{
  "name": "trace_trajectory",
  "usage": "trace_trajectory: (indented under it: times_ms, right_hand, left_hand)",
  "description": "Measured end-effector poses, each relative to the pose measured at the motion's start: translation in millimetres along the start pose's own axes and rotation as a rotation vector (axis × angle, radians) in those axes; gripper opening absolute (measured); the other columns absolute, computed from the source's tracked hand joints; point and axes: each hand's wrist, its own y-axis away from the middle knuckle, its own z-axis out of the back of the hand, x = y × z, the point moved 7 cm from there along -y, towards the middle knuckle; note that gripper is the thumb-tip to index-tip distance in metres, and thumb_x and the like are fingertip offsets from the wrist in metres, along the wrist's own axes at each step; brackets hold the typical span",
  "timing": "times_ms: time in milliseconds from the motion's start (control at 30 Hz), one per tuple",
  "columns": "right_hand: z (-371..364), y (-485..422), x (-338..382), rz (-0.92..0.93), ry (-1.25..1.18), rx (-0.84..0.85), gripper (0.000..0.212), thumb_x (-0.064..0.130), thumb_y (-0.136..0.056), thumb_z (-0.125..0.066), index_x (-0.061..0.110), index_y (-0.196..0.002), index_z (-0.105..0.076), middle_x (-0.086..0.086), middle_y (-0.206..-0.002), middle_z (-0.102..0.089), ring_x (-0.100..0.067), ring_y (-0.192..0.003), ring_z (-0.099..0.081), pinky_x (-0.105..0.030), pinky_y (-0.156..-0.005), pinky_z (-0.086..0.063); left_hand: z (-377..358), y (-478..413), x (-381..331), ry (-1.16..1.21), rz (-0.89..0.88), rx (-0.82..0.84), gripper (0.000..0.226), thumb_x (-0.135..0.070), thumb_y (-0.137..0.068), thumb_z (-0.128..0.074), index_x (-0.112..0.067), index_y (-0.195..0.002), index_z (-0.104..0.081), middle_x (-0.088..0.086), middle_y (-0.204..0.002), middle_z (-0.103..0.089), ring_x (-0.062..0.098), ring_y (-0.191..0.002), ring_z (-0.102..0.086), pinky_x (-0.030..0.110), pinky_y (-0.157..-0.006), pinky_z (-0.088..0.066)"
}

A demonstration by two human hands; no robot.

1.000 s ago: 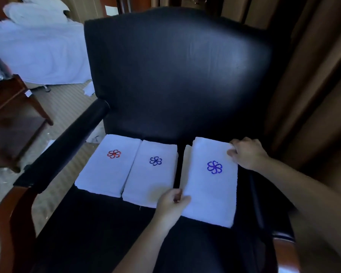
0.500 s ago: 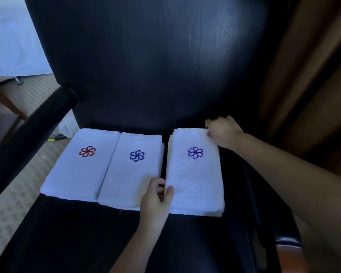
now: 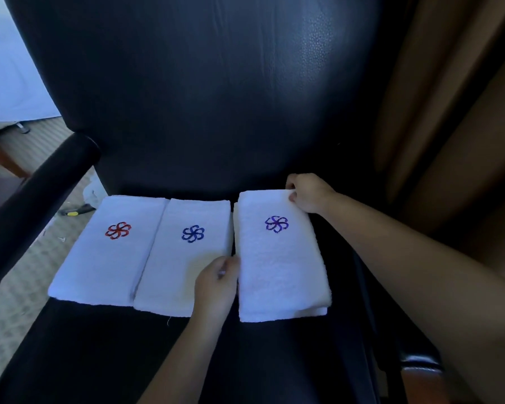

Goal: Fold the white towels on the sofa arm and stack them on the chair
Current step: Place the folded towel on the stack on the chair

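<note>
Three folded white towels lie side by side on the black leather chair seat (image 3: 105,351). The left towel (image 3: 99,263) bears a red flower, the middle towel (image 3: 175,266) a blue one, the right towel (image 3: 277,266) a purple one. My left hand (image 3: 216,284) grips the right towel's left edge near its front, its fingers tucked into the gap beside the middle towel. My right hand (image 3: 308,192) pinches the same towel's far right corner.
The chair's tall black backrest (image 3: 201,91) rises right behind the towels. A padded left armrest (image 3: 32,205) and a right armrest with a wooden end (image 3: 420,371) flank the seat. Brown curtains (image 3: 455,112) hang at the right. Patterned carpet and a white bed lie left.
The right towel has shifted left, closing toward the middle towel, with both hands staying on it. The view has come closer and tilted down onto the seat.
</note>
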Motion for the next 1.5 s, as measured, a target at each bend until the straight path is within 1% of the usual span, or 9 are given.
trace_trajectory:
  times_ms: [267,433,600,733,933,1167,1233,1367,1500]
  right_hand:
    - [-1,-5,-15,-0.108,-0.256,0.005,0.028,0.001,-0.083,-0.056,0.018,-0.096,-0.075,0.001,-0.101,-0.071,-0.018,-0.096,-0.066,-0.027,-0.081,-0.054]
    - [2,-5,-23,-0.202,-0.357,-0.032,0.037,-0.013,-0.079,-0.055,-0.001,-0.113,-0.065,-0.018,-0.109,-0.067,-0.033,-0.101,-0.066,-0.042,-0.089,-0.055]
    - [5,2,-22,-0.213,-0.254,-0.052,0.022,0.001,-0.086,-0.051,0.000,-0.099,-0.069,-0.012,-0.102,-0.068,-0.030,-0.099,-0.065,-0.032,-0.081,-0.053]
    - [8,2,-21,-0.172,-0.377,-0.051,0.031,0.004,-0.085,-0.057,0.004,-0.116,-0.061,-0.011,-0.117,-0.064,-0.029,-0.108,-0.061,-0.038,-0.095,-0.051]
    - [12,2,-22,-0.169,-0.474,-0.100,0.018,0.006,-0.084,-0.060,0.013,-0.100,-0.060,-0.006,-0.098,-0.063,-0.029,-0.099,-0.064,-0.043,-0.090,-0.054]
    - [5,3,-20,-0.247,-0.466,-0.021,0.021,-0.001,-0.079,-0.051,-0.012,-0.088,-0.066,-0.021,-0.086,-0.070,-0.033,-0.084,-0.069,-0.046,-0.079,-0.057]
    - [6,3,-19,-0.279,-0.541,-0.004,0.028,-0.002,-0.084,-0.047,-0.014,-0.102,-0.064,-0.019,-0.082,-0.065,-0.031,-0.077,-0.065,-0.048,-0.081,-0.057]
    - [6,5,-18,-0.303,-0.584,0.019,0.039,-0.002,-0.092,-0.042,-0.013,-0.128,-0.050,-0.024,-0.101,-0.064,-0.034,-0.092,-0.065,-0.046,-0.086,-0.055]
    - [6,2,-19,-0.275,-0.496,0.004,0.041,-0.008,-0.088,-0.052,-0.004,-0.128,-0.055,-0.023,-0.122,-0.061,-0.035,-0.108,-0.062,-0.045,-0.089,-0.055]
  left_hand:
    - [-17,-43,-29,0.131,0.166,0.100,0.023,-0.024,-0.095,-0.058,-0.008,-0.081,-0.066,0.006,-0.074,-0.061,0.018,-0.065,-0.051,0.028,-0.065,-0.042]
    - [-22,-49,-29,0.246,0.220,0.208,0.019,-0.023,-0.095,-0.060,-0.006,-0.092,-0.068,0.009,-0.080,-0.057,0.021,-0.069,-0.047,0.032,-0.066,-0.044]
    - [-20,-53,-32,0.246,0.186,0.176,0.013,-0.018,-0.093,-0.063,-0.008,-0.096,-0.070,0.012,-0.090,-0.065,0.024,-0.080,-0.056,0.039,-0.078,-0.050]
    - [-21,-52,-35,0.255,0.158,0.191,0.010,-0.017,-0.090,-0.068,-0.008,-0.096,-0.071,0.018,-0.097,-0.069,0.026,-0.082,-0.059,0.046,-0.090,-0.053]
    - [-18,-51,-34,0.300,0.164,0.172,0.010,-0.015,-0.089,-0.070,-0.009,-0.096,-0.071,0.018,-0.104,-0.072,0.026,-0.082,-0.063,0.041,-0.084,-0.057]
    - [-22,-55,-28,0.316,0.194,0.137,0.008,-0.014,-0.090,-0.067,-0.008,-0.096,-0.069,0.016,-0.102,-0.072,0.025,-0.082,-0.065,0.037,-0.079,-0.057]
    - [-23,-55,-27,0.318,0.201,0.137,0.009,-0.014,-0.091,-0.066,-0.008,-0.097,-0.068,0.017,-0.104,-0.072,0.026,-0.083,-0.064,0.039,-0.080,-0.057]
    - [-23,-55,-28,0.316,0.191,0.153,0.010,-0.013,-0.092,-0.064,-0.006,-0.098,-0.067,0.017,-0.103,-0.072,0.025,-0.082,-0.066,0.037,-0.078,-0.057]
    - [-23,-55,-28,0.313,0.191,0.157,0.010,-0.014,-0.092,-0.065,-0.006,-0.098,-0.067,0.015,-0.102,-0.072,0.026,-0.082,-0.067,0.037,-0.076,-0.057]
